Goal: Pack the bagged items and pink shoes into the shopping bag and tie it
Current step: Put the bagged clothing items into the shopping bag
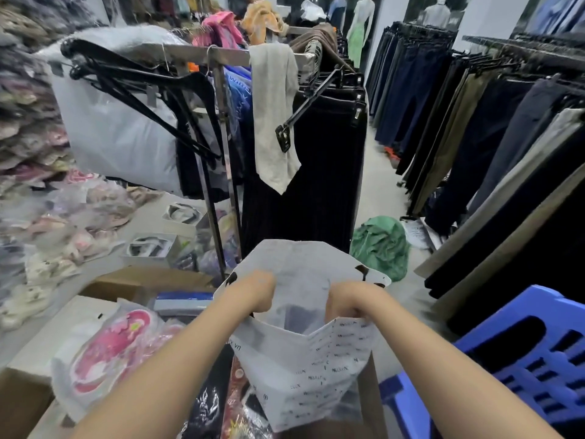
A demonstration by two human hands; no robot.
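Observation:
A white shopping bag [304, 369] with small printed lettering stands open in front of me. My left hand [256, 289] grips its left rim and my right hand [348, 302] grips its right rim, holding the mouth apart. Something dark shows dimly through the plastic inside. The pink shoes [110, 346] lie in a clear plastic bag on a white box at the lower left. Bagged dark and red items [221, 403] lie just below the shopping bag, under my left forearm.
A blue plastic stool [512, 359] stands at the lower right. A metal clothes rack [221, 128] with dark trousers and hangers rises straight ahead. A green garment [380, 245] lies on the floor. Cardboard boxes [142, 280] and piles of bagged shoes [47, 232] fill the left.

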